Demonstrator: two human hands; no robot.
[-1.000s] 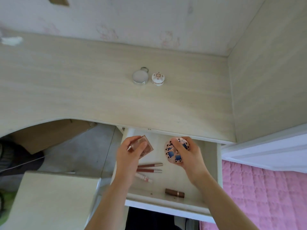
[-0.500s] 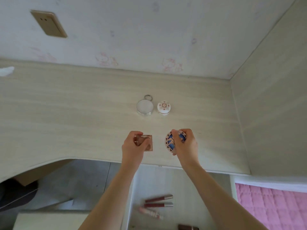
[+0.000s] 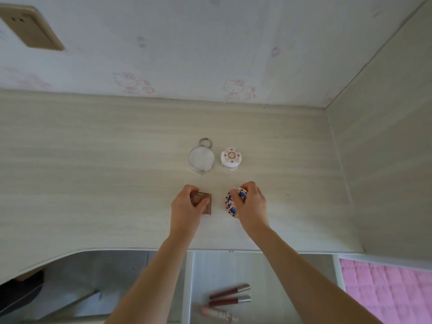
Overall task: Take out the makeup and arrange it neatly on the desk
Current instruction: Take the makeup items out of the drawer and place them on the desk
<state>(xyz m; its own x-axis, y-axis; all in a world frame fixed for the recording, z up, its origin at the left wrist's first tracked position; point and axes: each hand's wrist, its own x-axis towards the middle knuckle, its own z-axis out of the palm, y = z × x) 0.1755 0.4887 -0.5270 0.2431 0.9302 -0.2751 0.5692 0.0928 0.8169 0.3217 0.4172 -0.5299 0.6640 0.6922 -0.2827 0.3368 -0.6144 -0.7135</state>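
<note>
- Notably, a square brown compact (image 3: 205, 203) was gripped by the left hand (image 3: 185, 208) just nearside of the round silver compact (image 3: 201, 159).
- A patterned round compact (image 3: 231, 204) was held by the right hand (image 3: 252, 206), right of the square one, on the desk (image 3: 93, 171).

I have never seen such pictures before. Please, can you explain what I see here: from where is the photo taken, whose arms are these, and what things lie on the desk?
There is no machine here. A person wears a camera on the head, so it looks down at their own two arms. The left hand grips a brown square compact. The right hand grips a round compact with a blue pattern. Both are low over the desk, or on it. Farther back on the desk lie a silver round case with a ring and a small white jar, side by side. Below, in the open drawer, some lip tubes wait.
</note>
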